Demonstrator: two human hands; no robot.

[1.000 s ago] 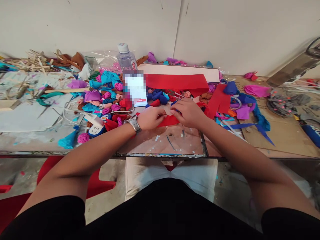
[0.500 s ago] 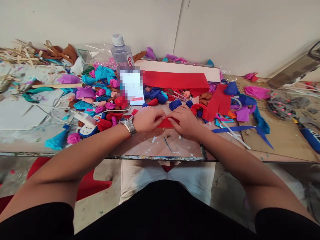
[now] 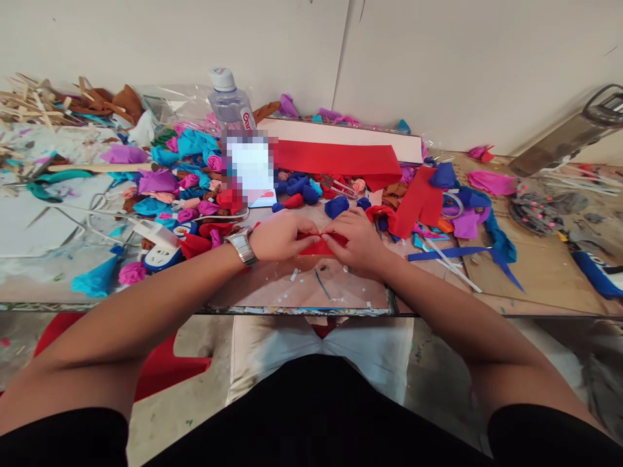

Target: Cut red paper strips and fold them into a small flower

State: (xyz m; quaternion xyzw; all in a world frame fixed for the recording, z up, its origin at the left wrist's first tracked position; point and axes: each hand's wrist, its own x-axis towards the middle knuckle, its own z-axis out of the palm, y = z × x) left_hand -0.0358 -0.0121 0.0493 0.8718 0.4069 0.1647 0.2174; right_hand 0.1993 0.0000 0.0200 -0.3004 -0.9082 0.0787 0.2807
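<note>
Near the table's front edge, my left hand (image 3: 278, 236) and my right hand (image 3: 359, 241) meet at the fingertips. Both pinch a small red strip (image 3: 317, 248) between thumb and fingers; it looks like crepe paper or thin cloth. Part of the strip is hidden under my hands. A metal watch (image 3: 242, 246) is on my left wrist. Just beyond my fingers lie several dark blue rolled pieces (image 3: 337, 206). To the right of my right hand rests a wider red strip (image 3: 416, 202), and a long red strip (image 3: 341, 159) stretches across behind.
A lit phone (image 3: 253, 172) leans against a water bottle (image 3: 231, 107). Colourful crumpled flowers (image 3: 158, 181) heap up on the left, near a power socket (image 3: 163, 254) with a white plug and cable. Pliers (image 3: 43, 188) and wooden sticks (image 3: 36, 107) lie farther left. Scissors (image 3: 341, 187) sit behind.
My fingertips have come slightly closer together on the red strip. The whole view has shifted a little, so the table's contents appear farther left.
</note>
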